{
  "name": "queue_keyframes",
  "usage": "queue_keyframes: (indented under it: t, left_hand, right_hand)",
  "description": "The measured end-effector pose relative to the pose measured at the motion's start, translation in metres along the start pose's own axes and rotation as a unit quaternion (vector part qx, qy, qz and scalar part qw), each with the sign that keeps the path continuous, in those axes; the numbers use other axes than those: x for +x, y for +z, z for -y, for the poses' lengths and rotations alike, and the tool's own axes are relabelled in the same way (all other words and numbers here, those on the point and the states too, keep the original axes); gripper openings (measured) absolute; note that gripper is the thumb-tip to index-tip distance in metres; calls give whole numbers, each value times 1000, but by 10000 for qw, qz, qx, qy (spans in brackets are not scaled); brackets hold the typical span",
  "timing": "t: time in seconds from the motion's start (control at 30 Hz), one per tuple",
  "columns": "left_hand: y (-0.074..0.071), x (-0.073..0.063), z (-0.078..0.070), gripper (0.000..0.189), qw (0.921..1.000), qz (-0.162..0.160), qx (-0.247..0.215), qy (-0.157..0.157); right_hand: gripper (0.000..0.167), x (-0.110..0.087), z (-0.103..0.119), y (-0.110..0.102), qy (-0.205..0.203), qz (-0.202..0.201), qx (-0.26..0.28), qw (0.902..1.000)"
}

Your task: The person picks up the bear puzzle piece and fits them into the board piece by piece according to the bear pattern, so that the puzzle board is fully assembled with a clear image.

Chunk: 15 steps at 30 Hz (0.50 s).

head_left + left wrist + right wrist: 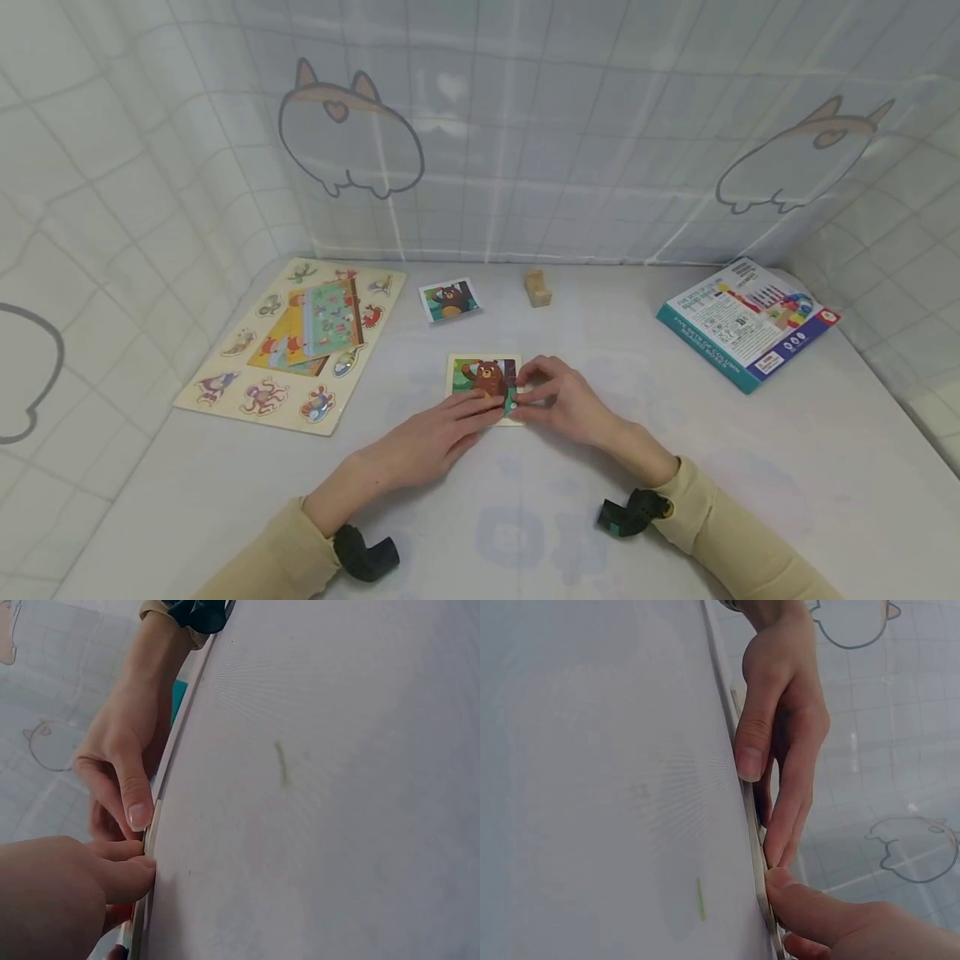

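A small square bear puzzle with a pale wooden border lies flat on the table in the head view. My left hand comes in from the lower left; its extended fingers rest across the lower part of the picture. At the right edge, my right hand has thumb and bent fingers pinching the puzzle's side. In the left wrist view the board shows as a thin edge with both hands over it. The right wrist view also shows the board's edge beneath both thumbs. The fingers hide the picture's lower right.
Behind the puzzle lie a matching bear card and a small wooden block piece. To the left is a sea-animal board with several colourful cards on it. A teal-edged box lies at the right, near the tiled wall covering.
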<state>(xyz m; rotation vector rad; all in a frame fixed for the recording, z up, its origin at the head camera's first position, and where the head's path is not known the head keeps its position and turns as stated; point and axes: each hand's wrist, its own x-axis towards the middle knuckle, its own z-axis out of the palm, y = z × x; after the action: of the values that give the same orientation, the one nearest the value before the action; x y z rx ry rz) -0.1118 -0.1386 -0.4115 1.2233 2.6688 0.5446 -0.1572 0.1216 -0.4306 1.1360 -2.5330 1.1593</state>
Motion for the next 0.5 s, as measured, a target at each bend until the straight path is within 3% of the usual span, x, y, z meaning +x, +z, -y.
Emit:
queue_keyframes:
  t: [0.23,0.5]
  left_hand:
    - [2,0,3,46,9998,-95,-150,83]
    - [4,0,4,47,9996,14,-290,-26]
  right_hand:
    - [17,1,0,0,36,6,66,10000]
    - [12,0,-3,2,192,29,211,9996]
